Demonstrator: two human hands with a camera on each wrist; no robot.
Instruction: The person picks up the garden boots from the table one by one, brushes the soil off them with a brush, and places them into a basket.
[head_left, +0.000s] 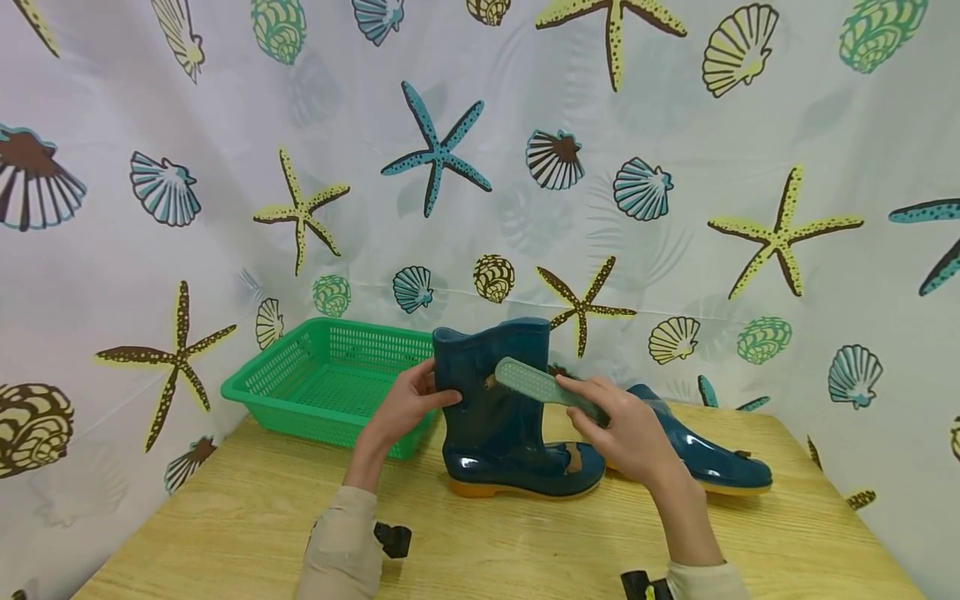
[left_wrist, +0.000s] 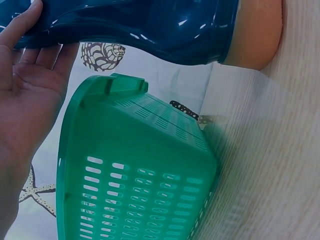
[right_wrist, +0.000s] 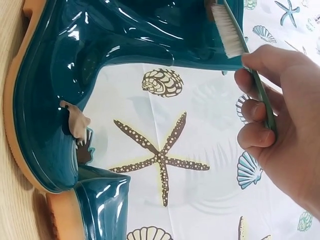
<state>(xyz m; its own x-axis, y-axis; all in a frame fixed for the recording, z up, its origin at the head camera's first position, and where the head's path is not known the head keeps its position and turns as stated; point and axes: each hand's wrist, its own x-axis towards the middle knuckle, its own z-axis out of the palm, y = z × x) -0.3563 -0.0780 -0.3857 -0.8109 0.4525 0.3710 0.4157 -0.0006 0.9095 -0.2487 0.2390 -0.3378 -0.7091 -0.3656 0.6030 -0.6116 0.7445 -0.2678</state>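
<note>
A dark blue rubber boot (head_left: 487, 433) with a tan sole stands upright on the table. My left hand (head_left: 405, 404) holds its shaft from the left, thumb on the near face and fingers behind. In my right hand (head_left: 626, 429) is a green scrub brush (head_left: 525, 379), gripped by its handle. The brush's white bristles (right_wrist: 227, 32) face the shaft, right at a brown smear (head_left: 491, 382) there. Another brown patch (right_wrist: 76, 121) sits on top of the foot near the toe.
A second blue boot (head_left: 720, 454) lies on the wooden table (head_left: 525, 550) to the right, partly behind my right hand. At the back left is a green perforated basket (head_left: 300, 421). A patterned curtain (head_left: 510, 233) hangs close behind everything.
</note>
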